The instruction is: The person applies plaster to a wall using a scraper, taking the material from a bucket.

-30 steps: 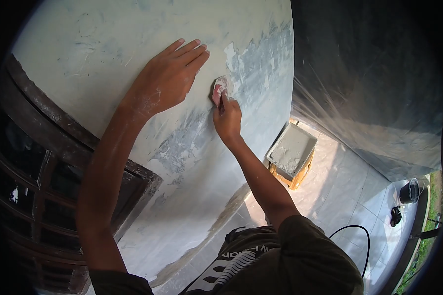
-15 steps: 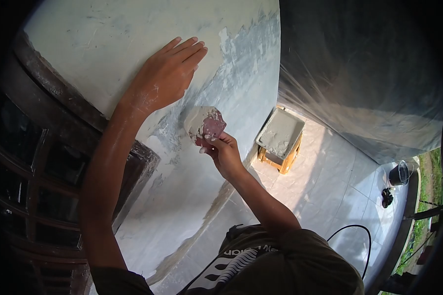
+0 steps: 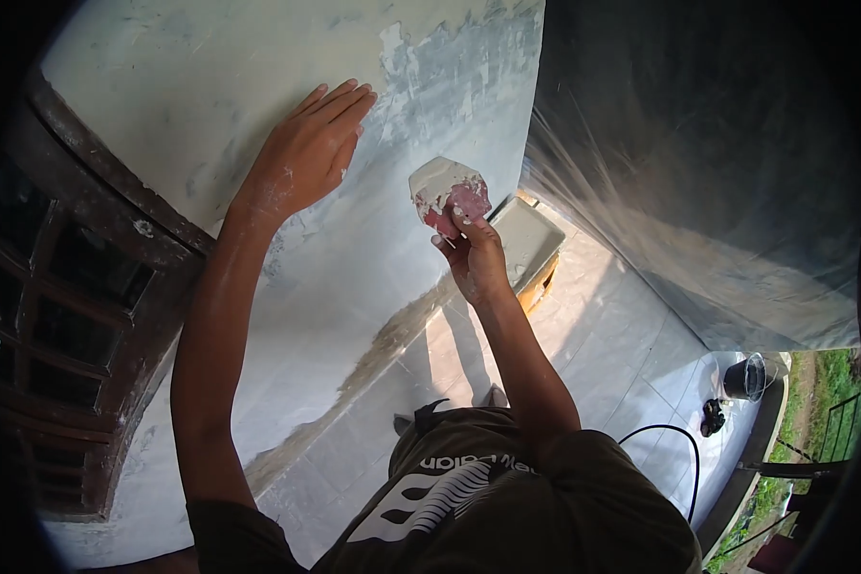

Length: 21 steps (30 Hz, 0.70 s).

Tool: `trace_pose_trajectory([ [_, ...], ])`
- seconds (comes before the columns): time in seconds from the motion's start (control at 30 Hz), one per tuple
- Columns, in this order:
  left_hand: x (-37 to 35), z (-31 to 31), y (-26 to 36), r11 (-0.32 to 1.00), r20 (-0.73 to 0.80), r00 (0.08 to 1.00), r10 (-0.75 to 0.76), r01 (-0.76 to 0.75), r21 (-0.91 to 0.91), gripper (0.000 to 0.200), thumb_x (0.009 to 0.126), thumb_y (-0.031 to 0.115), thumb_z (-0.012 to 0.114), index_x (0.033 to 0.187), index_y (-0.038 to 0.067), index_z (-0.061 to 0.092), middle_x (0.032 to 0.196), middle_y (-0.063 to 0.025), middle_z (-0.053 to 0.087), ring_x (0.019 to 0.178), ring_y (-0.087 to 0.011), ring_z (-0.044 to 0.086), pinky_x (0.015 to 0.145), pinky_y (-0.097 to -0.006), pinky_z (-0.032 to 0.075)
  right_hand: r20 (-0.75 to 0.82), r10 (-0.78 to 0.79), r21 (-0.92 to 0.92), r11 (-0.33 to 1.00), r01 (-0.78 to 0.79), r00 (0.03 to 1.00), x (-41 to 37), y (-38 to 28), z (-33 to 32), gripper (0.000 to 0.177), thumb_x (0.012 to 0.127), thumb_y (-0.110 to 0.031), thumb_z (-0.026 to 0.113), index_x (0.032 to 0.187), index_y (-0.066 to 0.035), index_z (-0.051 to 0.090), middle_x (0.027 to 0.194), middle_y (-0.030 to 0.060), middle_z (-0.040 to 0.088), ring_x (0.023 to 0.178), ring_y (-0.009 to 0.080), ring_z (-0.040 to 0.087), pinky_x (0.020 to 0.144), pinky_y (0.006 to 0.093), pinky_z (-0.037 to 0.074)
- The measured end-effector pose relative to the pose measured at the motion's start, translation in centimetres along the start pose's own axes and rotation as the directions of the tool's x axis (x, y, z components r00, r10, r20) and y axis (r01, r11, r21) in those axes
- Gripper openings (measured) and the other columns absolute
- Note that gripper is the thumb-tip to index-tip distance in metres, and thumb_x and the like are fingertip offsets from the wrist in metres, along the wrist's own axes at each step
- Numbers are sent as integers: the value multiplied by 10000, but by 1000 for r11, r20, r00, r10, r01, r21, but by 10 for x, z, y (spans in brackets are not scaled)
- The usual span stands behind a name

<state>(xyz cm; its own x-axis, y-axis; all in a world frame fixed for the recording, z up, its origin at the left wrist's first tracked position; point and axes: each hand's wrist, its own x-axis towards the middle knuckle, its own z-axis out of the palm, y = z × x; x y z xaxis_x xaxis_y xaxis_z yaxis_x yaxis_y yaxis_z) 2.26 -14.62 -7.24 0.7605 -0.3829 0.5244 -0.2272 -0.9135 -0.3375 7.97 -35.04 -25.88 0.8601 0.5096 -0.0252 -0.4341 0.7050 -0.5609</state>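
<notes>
My left hand (image 3: pixel 306 148) lies against the pale plastered wall (image 3: pixel 325 258), its fingers stretched out and nothing in it. In my right hand (image 3: pixel 478 264) is a reddish putty spreader (image 3: pixel 470 202), pinched at its lower edge between thumb and fingers. Wet pale putty coats the spreader's upper part. Behind it the wall carries grey, streaky patches of filler, with rougher marks higher up. Beyond my right wrist a putty tray (image 3: pixel 531 239) rests on a yellowish wooden stool (image 3: pixel 541 287), partly hidden by my hand and arm.
A dark wooden window frame (image 3: pixel 153 277) borders the wall on the left. Clear plastic sheeting (image 3: pixel 660 249) hangs at the right. On the tiled floor (image 3: pixel 593 354) stand a dark bucket (image 3: pixel 742 378) and a black bundle (image 3: pixel 713 417) beside it; a black cable (image 3: pixel 684 435) curves nearby.
My right hand has moved the spreader up and to the right, away from the grey patch. The left hand stays flat on the wall, while the view has shifted somewhat.
</notes>
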Motion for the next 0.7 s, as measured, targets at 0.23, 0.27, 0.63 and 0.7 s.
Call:
trace_pose_trajectory([
  [0.23,17,84,67,934,89,978,-189,207,-291,373,992,83,491,1355,13,537,1367,-159,570,1318,-296,499,1156,-427,359,-120,-63,-170,984,42,991,13,-54,-79,190,937,-31,582,1107,-58,663,1072,51,693,920,152,679,767,314,555],
  [0.27,19,97,77,929,102,976,-194,217,-301,373,992,83,491,1355,13,537,1367,-159,570,1318,-296,499,1156,-427,359,-141,-84,-223,973,51,986,14,-60,-88,191,935,-26,582,1108,-54,658,1074,54,693,921,152,681,769,314,554],
  [0.63,29,205,123,826,216,940,-262,335,-453,359,997,112,497,1344,30,538,1344,-153,584,1271,-296,537,1136,-409,397,-343,-84,-217,976,8,935,38,-74,-168,170,936,-49,605,1084,-87,679,1041,45,716,935,165,687,760,310,522],
  [0.7,26,229,125,813,222,940,-258,335,-477,339,992,115,509,1315,25,560,1314,-152,605,1253,-293,553,1118,-417,420,-394,-97,-232,973,4,914,43,-70,-184,180,940,-53,590,1096,-85,674,1057,53,712,956,175,686,735,295,524],
])
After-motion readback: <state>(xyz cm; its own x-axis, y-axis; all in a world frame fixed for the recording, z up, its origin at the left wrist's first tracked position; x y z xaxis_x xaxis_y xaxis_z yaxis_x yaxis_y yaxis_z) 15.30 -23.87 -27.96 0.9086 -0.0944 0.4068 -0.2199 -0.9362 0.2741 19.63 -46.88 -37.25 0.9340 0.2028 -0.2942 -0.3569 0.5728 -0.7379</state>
